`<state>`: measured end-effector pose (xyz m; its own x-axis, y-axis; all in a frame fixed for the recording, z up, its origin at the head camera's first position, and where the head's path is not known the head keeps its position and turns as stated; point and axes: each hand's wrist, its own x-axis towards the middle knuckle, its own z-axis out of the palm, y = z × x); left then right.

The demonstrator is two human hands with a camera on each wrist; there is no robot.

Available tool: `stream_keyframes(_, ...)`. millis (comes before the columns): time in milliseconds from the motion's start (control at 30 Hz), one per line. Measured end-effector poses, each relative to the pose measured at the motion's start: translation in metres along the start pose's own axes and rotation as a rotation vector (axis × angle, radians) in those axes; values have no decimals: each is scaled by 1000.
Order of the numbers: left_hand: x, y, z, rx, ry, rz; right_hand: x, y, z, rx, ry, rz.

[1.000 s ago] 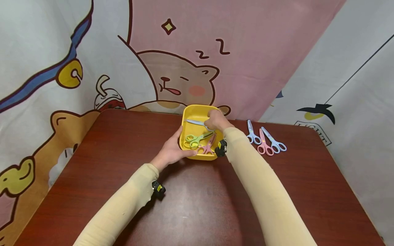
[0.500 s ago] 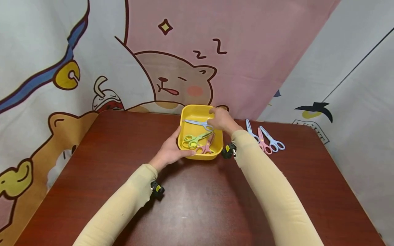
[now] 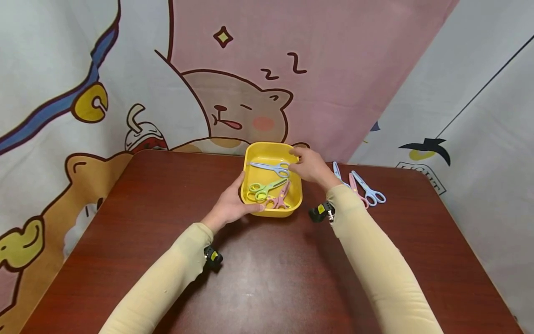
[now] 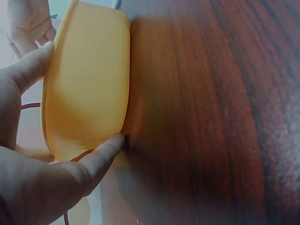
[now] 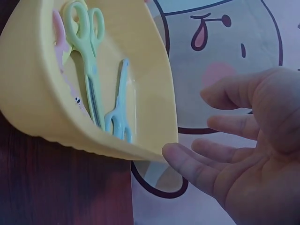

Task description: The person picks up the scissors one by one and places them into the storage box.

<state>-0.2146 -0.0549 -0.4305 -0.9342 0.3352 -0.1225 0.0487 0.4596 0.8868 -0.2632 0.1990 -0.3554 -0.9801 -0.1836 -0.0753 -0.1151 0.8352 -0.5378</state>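
Observation:
A yellow plastic bin (image 3: 273, 213) stands near the back of the table. Inside lie blue scissors (image 3: 273, 170), green-handled scissors (image 3: 267, 188) and pink scissors (image 3: 282, 197). My left hand (image 3: 230, 202) holds the bin by its front left corner, thumb along the front rim and fingers at the left side. At the right rim is my right hand (image 3: 310, 166), holding nothing, its fingers relaxed and spread. In the right wrist view one fingertip (image 5: 171, 152) is at the rim; I cannot tell whether it touches.
Right of the bin, partly behind my right arm, lie blue scissors (image 3: 369, 188), pink scissors (image 3: 358, 188) and another blue pair (image 3: 339, 171). A printed curtain (image 3: 333, 93) hangs behind the brown table (image 3: 167, 195).
My right hand has let go of the blue scissors, now lying in the bin, and has drawn back to the right. The left hand stays on the bin.

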Motion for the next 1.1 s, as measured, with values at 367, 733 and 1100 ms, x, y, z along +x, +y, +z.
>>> stream_keyframes(367,0,0,1,-10,-1,12,-22,21,-7,174,55,21)
stream_keyframes(733,0,0,0,-21,-4,3,-41,44,-14,161,69,83)
stream_keyframes(1100,0,0,0,-21,-4,-6,-51,62,-13,146,102,125)
